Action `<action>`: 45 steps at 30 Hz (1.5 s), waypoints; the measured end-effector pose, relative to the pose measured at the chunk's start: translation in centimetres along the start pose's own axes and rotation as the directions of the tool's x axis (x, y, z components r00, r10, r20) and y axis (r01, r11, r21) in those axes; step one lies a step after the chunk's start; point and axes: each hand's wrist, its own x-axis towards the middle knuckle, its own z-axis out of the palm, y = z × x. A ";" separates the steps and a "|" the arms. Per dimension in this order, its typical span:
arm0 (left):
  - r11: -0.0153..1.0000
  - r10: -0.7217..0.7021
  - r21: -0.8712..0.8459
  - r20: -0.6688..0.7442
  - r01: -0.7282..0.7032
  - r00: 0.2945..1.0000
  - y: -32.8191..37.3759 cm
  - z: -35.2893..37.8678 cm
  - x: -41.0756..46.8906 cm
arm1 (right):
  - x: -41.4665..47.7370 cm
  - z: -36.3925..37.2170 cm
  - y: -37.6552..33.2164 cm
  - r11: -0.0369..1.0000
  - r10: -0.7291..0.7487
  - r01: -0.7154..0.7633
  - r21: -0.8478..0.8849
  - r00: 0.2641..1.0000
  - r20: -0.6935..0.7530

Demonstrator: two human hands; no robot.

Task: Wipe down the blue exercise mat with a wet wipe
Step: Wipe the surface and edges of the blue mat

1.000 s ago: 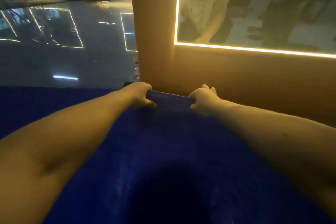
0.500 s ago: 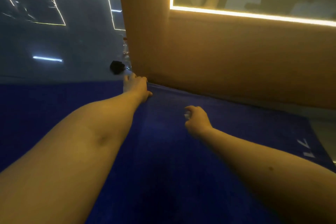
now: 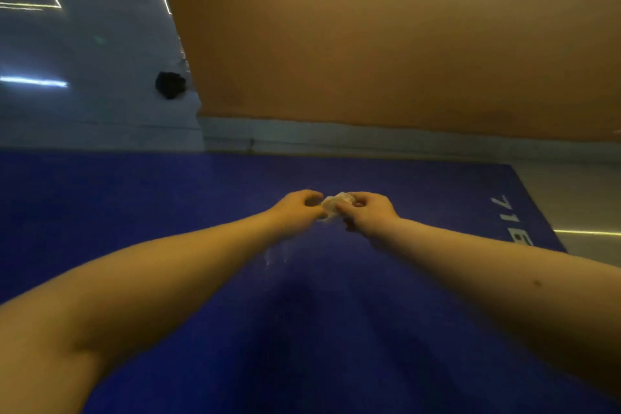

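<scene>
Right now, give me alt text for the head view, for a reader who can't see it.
The left hand and right hand pinch a small crumpled wet wipe between them, over the flat blue exercise mat. An orange wall stands beyond the mat, with a small black object on the floor near its corner.

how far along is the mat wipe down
Done: the blue mat lies flat on the floor by the wall. In hand: the left hand and right hand both pinch a small crumpled wet wipe over it, seemingly opening it. Left: nearly all the wiping; the wipe is not on the mat yet.
</scene>
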 end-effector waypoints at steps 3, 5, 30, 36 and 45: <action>0.989 -0.006 -0.145 0.087 0.019 0.996 0.9 4.0 -3.0 | -2.6 -2.9 3.2 0.992 0.110 -0.107 0.065 0.993 -0.049; 0.998 -0.011 -0.068 0.088 0.017 0.996 0.9 5.9 -4.1 | -4.4 -4.5 5.2 0.970 0.201 -0.191 0.151 0.978 -0.052; 0.999 -0.042 0.039 0.185 0.035 0.982 2.9 31.5 -5.4 | -13.8 -19.5 20.4 0.918 0.368 -0.397 -0.012 0.862 -0.348; 0.997 -0.017 0.074 0.219 0.001 0.976 1.9 33.8 -6.7 | -17.3 -18.9 21.6 0.937 0.344 -0.316 0.148 0.908 -0.240; 0.831 0.198 0.448 0.318 -0.330 0.927 -0.3 34.4 -6.6 | -16.3 -30.3 26.4 0.878 0.125 -0.396 -0.269 0.733 -0.669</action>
